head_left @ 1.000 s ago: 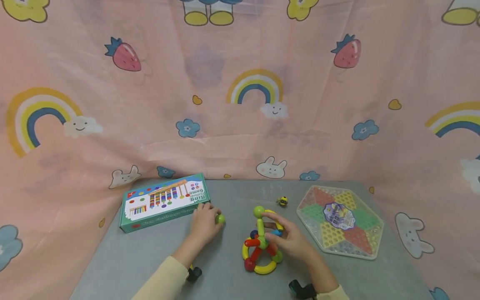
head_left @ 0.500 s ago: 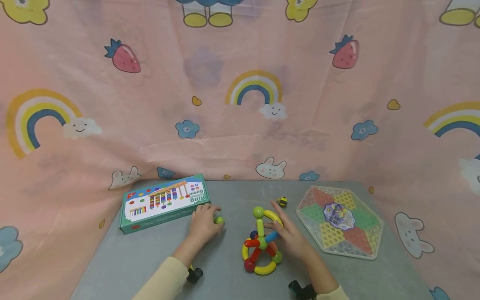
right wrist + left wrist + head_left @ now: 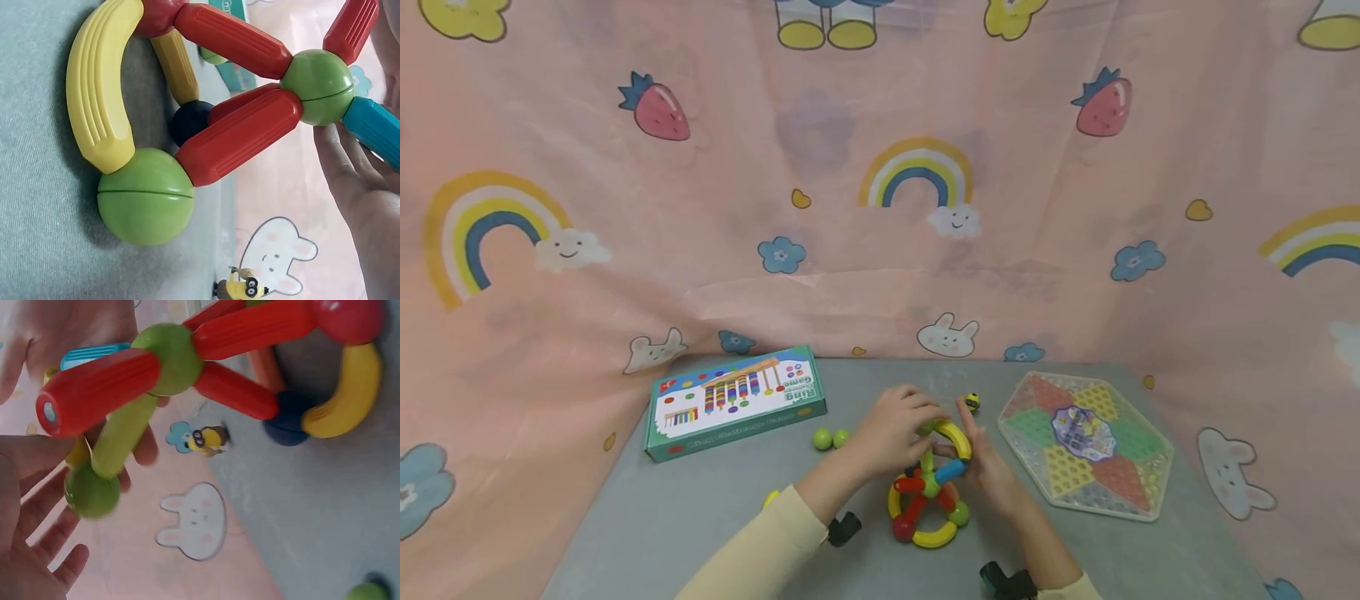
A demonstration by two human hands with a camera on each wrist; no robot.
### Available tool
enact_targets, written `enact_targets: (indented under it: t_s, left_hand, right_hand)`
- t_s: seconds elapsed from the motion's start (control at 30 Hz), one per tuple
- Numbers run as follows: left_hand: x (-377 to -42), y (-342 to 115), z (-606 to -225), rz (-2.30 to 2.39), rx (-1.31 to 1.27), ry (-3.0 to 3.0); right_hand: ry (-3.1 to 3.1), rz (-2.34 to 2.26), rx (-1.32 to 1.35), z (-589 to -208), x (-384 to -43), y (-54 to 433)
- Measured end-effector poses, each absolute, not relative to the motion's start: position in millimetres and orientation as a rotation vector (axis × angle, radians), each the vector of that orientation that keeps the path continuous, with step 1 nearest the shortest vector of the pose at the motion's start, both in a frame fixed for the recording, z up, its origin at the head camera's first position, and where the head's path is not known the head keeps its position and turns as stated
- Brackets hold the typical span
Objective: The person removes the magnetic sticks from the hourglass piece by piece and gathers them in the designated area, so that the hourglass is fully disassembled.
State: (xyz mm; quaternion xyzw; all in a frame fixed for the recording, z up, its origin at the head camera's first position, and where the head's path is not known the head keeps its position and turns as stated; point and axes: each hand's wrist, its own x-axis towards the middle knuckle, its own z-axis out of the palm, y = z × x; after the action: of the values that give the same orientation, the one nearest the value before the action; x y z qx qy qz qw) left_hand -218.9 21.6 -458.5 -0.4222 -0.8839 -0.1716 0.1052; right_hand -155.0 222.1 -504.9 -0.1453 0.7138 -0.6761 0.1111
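Observation:
A structure of magnetic sticks and balls stands on the table, with a green hub ball, red sticks and a ring of yellow curved sticks at its base. My left hand reaches over its top with fingers spread around the upper green ball, thumb at the upper yellow curved stick. On the other side, my right hand has its index finger straight up beside that stick. Its other fingers extend behind the blue stick and hub, partly hidden.
Two loose green balls lie left of the structure, before a green game box. A small goggled yellow figure stands behind. On the right lies a hexagonal Chinese checkers board. A pink patterned cloth hangs behind the table.
My left hand has left the green balls by the box and moved right to the structure's top; two balls now show there. My right hand stays beside the structure, its index finger raised.

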Motion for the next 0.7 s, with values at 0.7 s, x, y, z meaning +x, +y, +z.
enact_targets:
  t_s: [0.7]
  left_hand:
    - [-219.4, 41.6, -452.5, -0.659, -1.146, -2.619]
  right_hand:
    - [2.0, -2.016, -0.475, -512.8, -159.8, 229.4]
